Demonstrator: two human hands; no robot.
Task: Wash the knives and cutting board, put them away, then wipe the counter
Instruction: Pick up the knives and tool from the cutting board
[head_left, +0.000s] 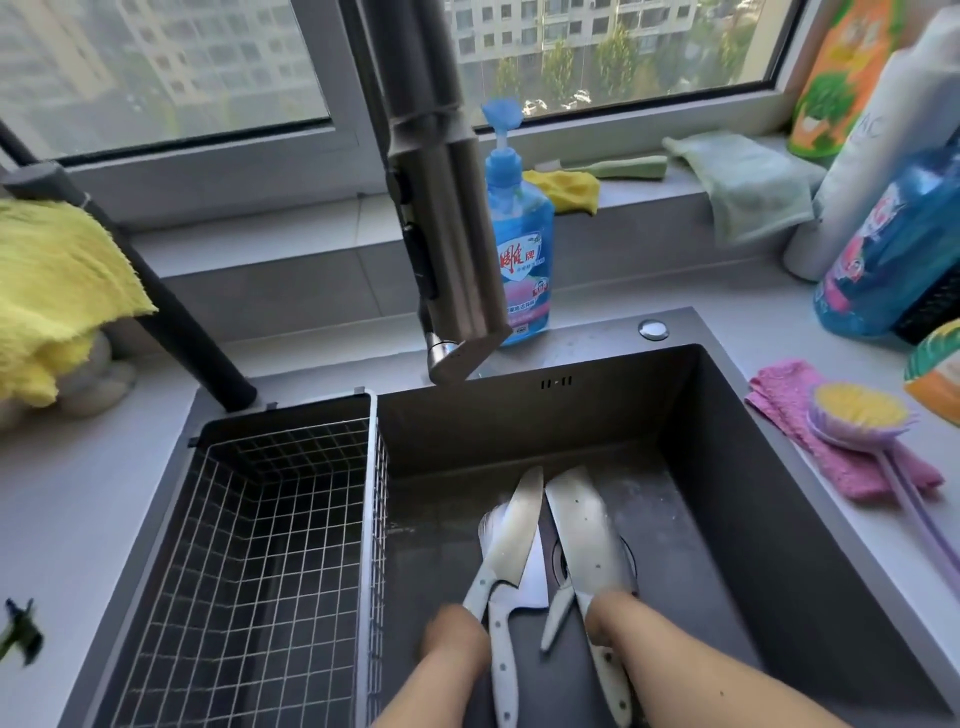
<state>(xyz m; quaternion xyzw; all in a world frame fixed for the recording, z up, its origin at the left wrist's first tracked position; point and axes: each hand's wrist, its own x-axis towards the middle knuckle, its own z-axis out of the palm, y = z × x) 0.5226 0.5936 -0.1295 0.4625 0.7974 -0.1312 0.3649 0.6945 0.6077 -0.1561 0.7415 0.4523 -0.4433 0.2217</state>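
Several white-handled knives lie in the dark sink (727, 467). My left hand (454, 642) grips the handle of a pointed knife (511, 530) whose blade angles up and away from me. My right hand (615, 621) grips a broad knife (582, 525) beside it, its blade flecked with bits of food. Two more knives rest on the sink floor under them, one handle (504, 670) between my wrists and one (608, 675) under my right wrist. My fingers are hidden behind the backs of my hands. No cutting board is in view.
A wire basket (260, 519) fills the sink's left half. The faucet head (452, 234) hangs over the back rim, next to a blue soap bottle (519, 249). A pink cloth (789, 395) and brush (857, 410) lie on the right counter. Yellow cloth (52, 291) hangs left.
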